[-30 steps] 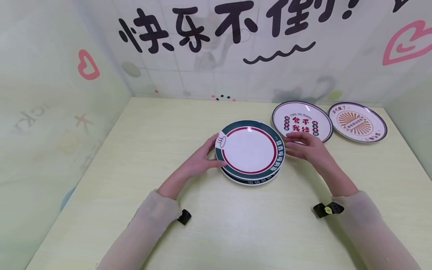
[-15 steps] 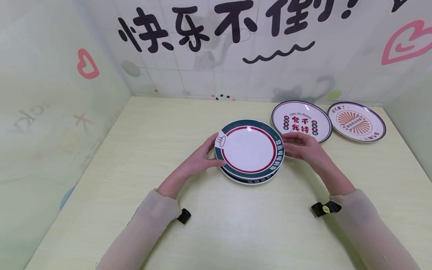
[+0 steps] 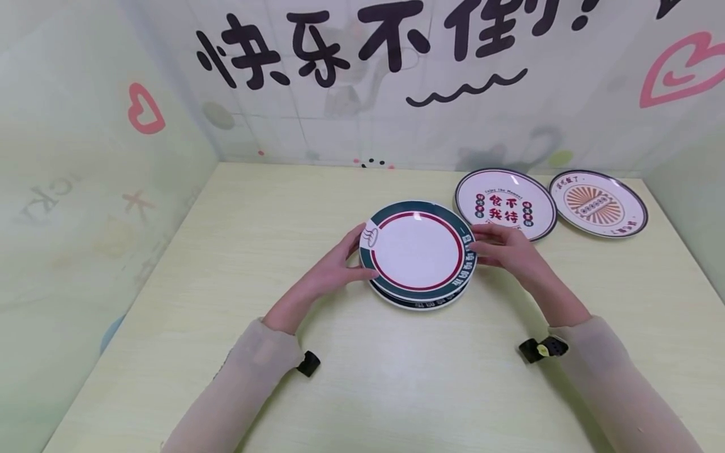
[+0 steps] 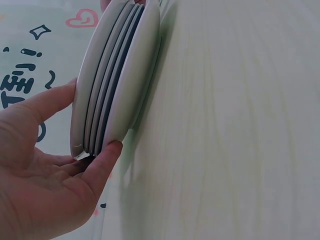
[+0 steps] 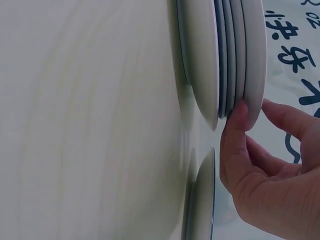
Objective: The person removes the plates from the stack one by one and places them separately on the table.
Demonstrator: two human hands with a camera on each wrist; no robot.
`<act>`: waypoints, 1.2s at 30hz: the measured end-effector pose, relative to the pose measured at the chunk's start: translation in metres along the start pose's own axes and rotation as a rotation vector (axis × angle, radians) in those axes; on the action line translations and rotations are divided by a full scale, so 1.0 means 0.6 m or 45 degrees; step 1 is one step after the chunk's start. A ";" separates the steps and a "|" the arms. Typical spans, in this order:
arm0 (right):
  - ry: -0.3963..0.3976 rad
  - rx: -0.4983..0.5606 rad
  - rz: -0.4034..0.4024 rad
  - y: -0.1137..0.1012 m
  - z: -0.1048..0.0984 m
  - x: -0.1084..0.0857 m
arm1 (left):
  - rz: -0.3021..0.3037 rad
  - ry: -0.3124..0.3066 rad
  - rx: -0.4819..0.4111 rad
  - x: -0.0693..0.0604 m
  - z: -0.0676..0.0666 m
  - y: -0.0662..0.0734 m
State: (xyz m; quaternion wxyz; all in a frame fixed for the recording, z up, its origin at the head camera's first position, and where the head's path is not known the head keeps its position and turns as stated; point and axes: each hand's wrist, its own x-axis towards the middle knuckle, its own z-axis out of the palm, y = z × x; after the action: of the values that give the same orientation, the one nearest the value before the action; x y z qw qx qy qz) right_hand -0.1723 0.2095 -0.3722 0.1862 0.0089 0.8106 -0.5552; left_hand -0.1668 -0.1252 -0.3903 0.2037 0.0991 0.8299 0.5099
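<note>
In the head view, a stack of round plates (image 3: 419,251) stands mid-table, the top one white with a green rim and a red ring. My left hand (image 3: 337,267) holds the stack's left side, thumb on the top rim. The left wrist view shows several stacked rims (image 4: 107,85), a finger reaching the lowest large plate. On the opposite side, my right hand (image 3: 506,246) pinches the top plate's edge. In the right wrist view its thumb lies against the top plate (image 5: 255,60), and a fingertip (image 5: 240,115) presses the rims just under it.
Behind my right hand lies a white plate with red lettering (image 3: 501,195). To its right is another plate with an orange sunburst (image 3: 599,204). A printed wall (image 3: 351,138) closes off the back of the pale wooden table (image 3: 374,384).
My right hand has shifted slightly left, from beside the stack onto the top plate's rim. The left hand and the plates stay where they were.
</note>
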 end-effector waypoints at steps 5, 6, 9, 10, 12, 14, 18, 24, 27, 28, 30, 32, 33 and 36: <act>0.005 -0.048 -0.013 -0.003 0.005 0.004 | -0.011 0.005 0.001 -0.001 0.001 0.001; 0.009 -0.061 -0.015 -0.004 0.006 0.005 | -0.014 0.007 0.004 -0.001 0.001 0.001; 0.016 -0.080 -0.010 -0.005 0.008 0.007 | -0.019 0.009 0.008 -0.002 0.002 0.002; 0.015 -0.079 -0.009 -0.006 0.008 0.007 | -0.019 0.008 0.009 -0.002 0.002 0.002; 0.010 -0.068 -0.001 -0.006 0.008 0.008 | -0.011 0.005 0.017 -0.004 0.002 0.003; 0.004 -0.054 0.006 -0.005 0.006 0.007 | 0.000 -0.004 0.017 -0.005 0.003 0.003; -0.003 -0.008 0.018 -0.005 0.000 0.003 | 0.012 -0.032 -0.018 -0.005 0.002 0.003; 0.011 0.007 0.045 -0.005 -0.009 -0.005 | 0.002 -0.055 -0.040 -0.004 0.000 0.003; 0.025 0.016 0.042 -0.002 -0.014 -0.009 | -0.021 -0.054 -0.031 -0.002 0.001 0.003; 0.029 0.022 0.041 -0.001 -0.016 -0.011 | -0.029 -0.053 -0.027 -0.002 0.001 0.003; 0.038 0.039 0.035 0.001 -0.021 -0.014 | -0.045 -0.048 -0.012 -0.001 0.003 0.004; 0.046 0.054 0.030 0.003 -0.025 -0.017 | -0.052 -0.044 0.001 0.000 0.004 0.004; 0.050 0.061 0.027 0.003 -0.027 -0.019 | -0.052 -0.042 0.007 0.000 0.005 0.005; 0.062 0.083 0.014 0.003 -0.033 -0.024 | -0.049 -0.038 0.022 0.000 0.006 0.007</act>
State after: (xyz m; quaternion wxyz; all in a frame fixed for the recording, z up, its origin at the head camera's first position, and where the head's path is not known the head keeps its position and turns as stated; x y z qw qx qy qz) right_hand -0.1643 0.2306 -0.3632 0.1692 0.0329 0.7964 -0.5797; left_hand -0.1656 -0.1203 -0.3879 0.2248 0.0924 0.8329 0.4971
